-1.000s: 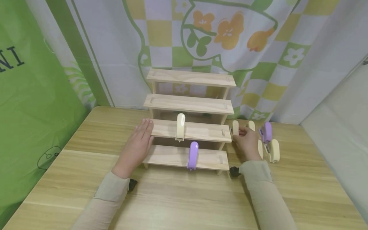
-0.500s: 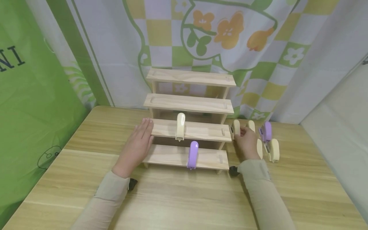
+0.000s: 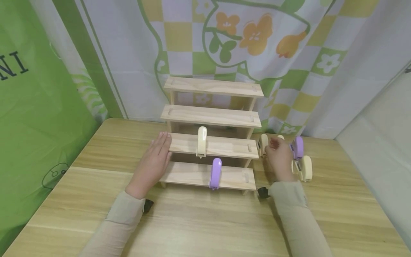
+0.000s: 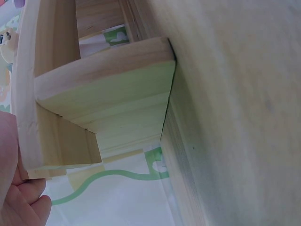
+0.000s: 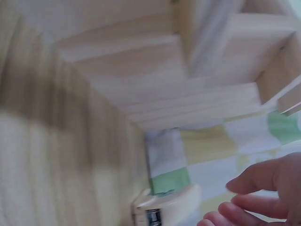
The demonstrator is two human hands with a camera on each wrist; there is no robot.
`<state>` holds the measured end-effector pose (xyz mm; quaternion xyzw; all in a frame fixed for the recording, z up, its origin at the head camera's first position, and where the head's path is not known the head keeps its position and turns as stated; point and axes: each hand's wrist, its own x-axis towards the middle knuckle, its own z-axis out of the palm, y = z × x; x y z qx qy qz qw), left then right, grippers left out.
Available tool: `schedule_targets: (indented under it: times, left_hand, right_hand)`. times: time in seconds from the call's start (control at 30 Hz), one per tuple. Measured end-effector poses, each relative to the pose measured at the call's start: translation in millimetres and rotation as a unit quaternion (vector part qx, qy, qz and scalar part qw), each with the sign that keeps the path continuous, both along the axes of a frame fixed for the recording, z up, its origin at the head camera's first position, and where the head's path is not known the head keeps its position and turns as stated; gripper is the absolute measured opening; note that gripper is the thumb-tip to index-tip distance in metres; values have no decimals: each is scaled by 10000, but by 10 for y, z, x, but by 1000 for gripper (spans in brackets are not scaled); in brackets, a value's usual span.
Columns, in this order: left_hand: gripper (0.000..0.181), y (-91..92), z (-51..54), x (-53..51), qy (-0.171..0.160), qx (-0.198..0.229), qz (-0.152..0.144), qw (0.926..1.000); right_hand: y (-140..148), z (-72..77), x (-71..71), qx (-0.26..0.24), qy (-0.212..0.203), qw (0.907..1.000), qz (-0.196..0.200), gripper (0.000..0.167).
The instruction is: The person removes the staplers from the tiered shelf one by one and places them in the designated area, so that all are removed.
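A stepped wooden rack (image 3: 210, 116) stands on the table. My left hand (image 3: 151, 166) rests with straight fingers against the left end of its second-lowest shelf. A cream stapler (image 3: 202, 142) stands on that shelf, and a purple stapler (image 3: 215, 173) on the lowest one. Right of the rack, my right hand (image 3: 280, 159) holds nothing; in the right wrist view its thumb and fingers are apart from a cream stapler (image 5: 174, 207). That appears to be the cream stapler (image 3: 263, 144) beside the rack's right end. Another cream stapler (image 3: 280, 137) is mostly hidden behind the right hand.
Right of my right hand stand a purple stapler (image 3: 299, 147) and a cream stapler (image 3: 307, 167), with another cream one mostly covered by the hand. A patterned curtain (image 3: 179, 43) hangs close behind the rack. Green cloth (image 3: 38, 107) borders the table's left side.
My right hand has let go of the cream stapler next to the rack and shifted slightly right. That stapler has moved a little. The left hand stays in place.
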<state>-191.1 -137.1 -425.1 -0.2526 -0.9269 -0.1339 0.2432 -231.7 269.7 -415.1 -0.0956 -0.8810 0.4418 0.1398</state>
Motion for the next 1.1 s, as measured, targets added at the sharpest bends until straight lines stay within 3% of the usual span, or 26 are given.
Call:
schedule_targets:
  times: [0.27, 0.53, 0.77, 1.1]
  left_hand:
    - [56, 1, -8, -8, 64, -26, 0, 10000]
    - [57, 6, -4, -4, 54, -39, 6, 10000]
    - [57, 6, 4, 1, -53, -40, 44, 10000]
    - [57, 11, 15, 4, -154, -20, 72, 9999]
  right_hand:
    - [-131, 210, 169, -112, 678, 9975, -150, 37]
    - [-320, 415, 364, -411, 1294, 9907, 45, 29]
    - [-572, 547, 539, -491, 1916, 9782, 629, 22]
    - [-966, 625, 679, -993, 1810, 9662, 1541, 26]
